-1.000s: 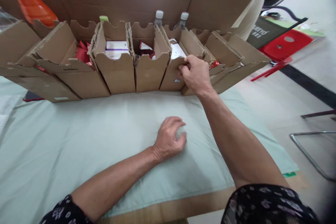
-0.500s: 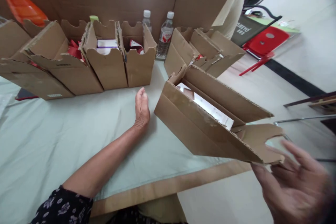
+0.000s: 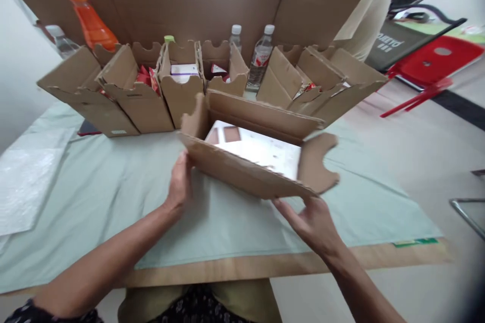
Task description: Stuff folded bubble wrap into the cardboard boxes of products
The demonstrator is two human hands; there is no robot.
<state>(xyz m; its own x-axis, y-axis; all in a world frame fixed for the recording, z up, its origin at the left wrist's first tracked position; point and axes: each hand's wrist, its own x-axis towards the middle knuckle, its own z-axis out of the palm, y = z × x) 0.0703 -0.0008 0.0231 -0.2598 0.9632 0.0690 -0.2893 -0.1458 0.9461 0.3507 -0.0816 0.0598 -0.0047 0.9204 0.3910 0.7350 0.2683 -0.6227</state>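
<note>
A long open cardboard box [image 3: 242, 169] is tilted toward me above the table, with a white carton [image 3: 265, 154] lying inside it. My left hand [image 3: 180, 181] holds the box at its near left corner; some of its fingers are hidden behind the cardboard. At the lower right edge, my right hand [image 3: 312, 222] grips the box, thumb in front and the other fingers out of sight underneath. The notched end flap [image 3: 322, 161] of the box sticks out to the right, beyond that hand.
Behind stand several cardboard bins [image 3: 146, 111] holding packets and small boxes. Water bottles [image 3: 261, 58] and an orange bottle [image 3: 91, 22] are at the back, before a tall cardboard panel [image 3: 197, 0]. Clear plastic [image 3: 30, 181] lies left; a red stool [image 3: 435, 60] stands right.
The box has moved left, in front of me, and its opening now faces me more. My left hand has come onto its left end. My right hand has shifted to its lower edge.
</note>
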